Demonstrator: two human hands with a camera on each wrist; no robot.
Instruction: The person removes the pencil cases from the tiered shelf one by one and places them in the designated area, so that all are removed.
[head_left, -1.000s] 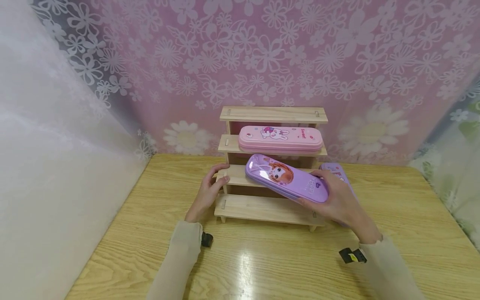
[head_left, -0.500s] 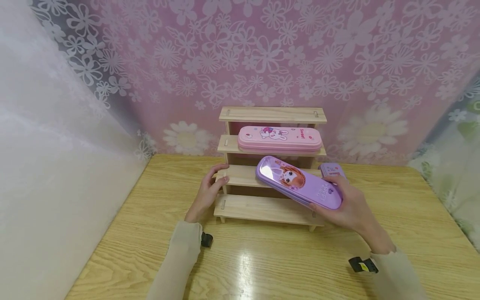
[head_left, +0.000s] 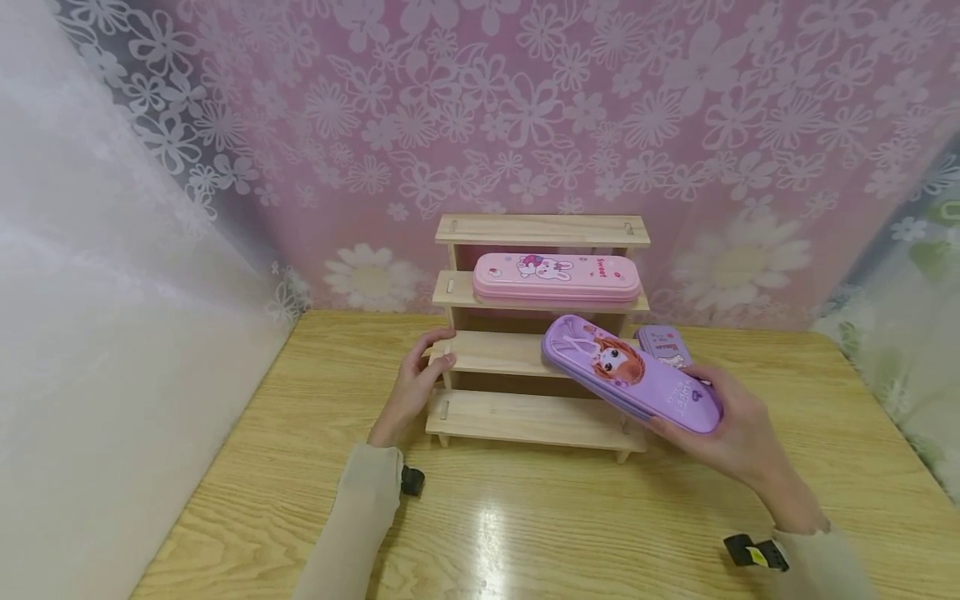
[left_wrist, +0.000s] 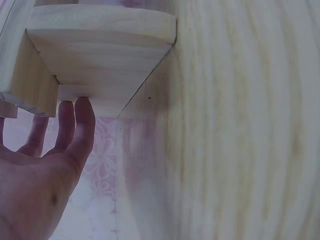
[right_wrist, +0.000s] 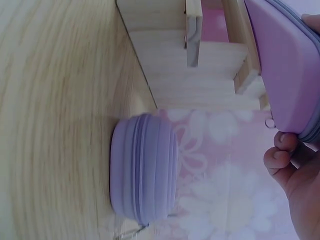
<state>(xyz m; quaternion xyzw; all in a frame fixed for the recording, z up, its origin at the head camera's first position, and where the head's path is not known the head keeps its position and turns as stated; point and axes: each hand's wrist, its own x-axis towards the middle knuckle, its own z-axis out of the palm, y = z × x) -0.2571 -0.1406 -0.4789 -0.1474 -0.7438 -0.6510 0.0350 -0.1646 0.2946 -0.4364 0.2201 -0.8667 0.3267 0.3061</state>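
Note:
My right hand grips the right end of a purple pencil case with a red-haired doll and "SWEET" on its lid. The case is tilted and overlaps the right part of the wooden tiered stand in the head view. Seen from the right wrist, fingertips hold the end of this case beside its zip. My left hand holds the left end of the stand's second step from the bottom, thumb at the front. In the left wrist view, its fingers touch the stand's side.
A pink rabbit pencil case lies on the step below the top one. Another purple pencil case rests on the wood-grain table right of the stand, partly hidden in the head view. A floral curtain hangs behind.
My right hand has drawn the doll pencil case rightward and slightly down, away from the stand's middle. The left hand keeps its hold on the stand.

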